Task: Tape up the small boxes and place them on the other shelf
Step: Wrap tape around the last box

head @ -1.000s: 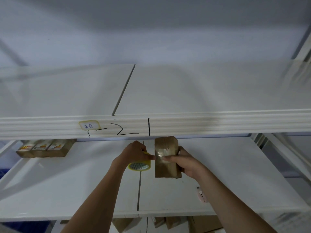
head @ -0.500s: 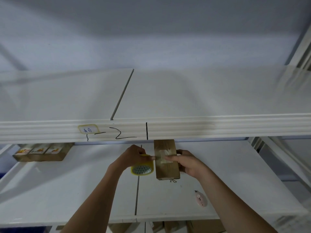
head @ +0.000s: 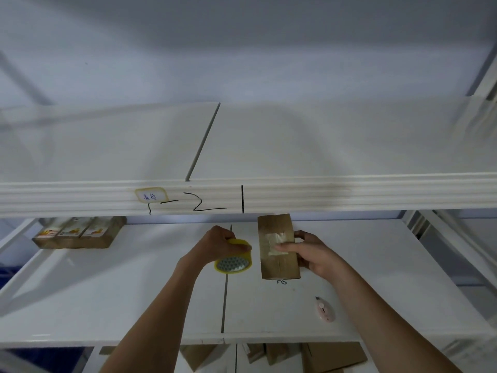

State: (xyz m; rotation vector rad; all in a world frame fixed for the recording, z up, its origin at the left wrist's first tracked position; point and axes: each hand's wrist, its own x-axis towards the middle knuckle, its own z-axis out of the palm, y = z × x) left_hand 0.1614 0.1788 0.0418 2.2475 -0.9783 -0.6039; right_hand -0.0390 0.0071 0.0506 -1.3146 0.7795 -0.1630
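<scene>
A small brown cardboard box (head: pixel 279 265) stands on the middle shelf (head: pixel 134 292) with a strip of clear tape across its top face. My right hand (head: pixel 312 251) holds the box from the right, thumb pressing on the tape. My left hand (head: pixel 217 242) grips a yellow roll of tape (head: pixel 233 261) just left of the box, a little apart from it.
A row of three small labelled boxes (head: pixel 78 232) lies at the back left of the same shelf. A pink box cutter (head: pixel 326 310) lies near the front right. The upper shelf (head: pixel 322 146) is above, its front rail marked with black lines. More cardboard boxes (head: pixel 330 356) sit below.
The tape roll in my left hand has drawn a little away from the box to the left. The box has settled lower onto the shelf, still held by my right hand.
</scene>
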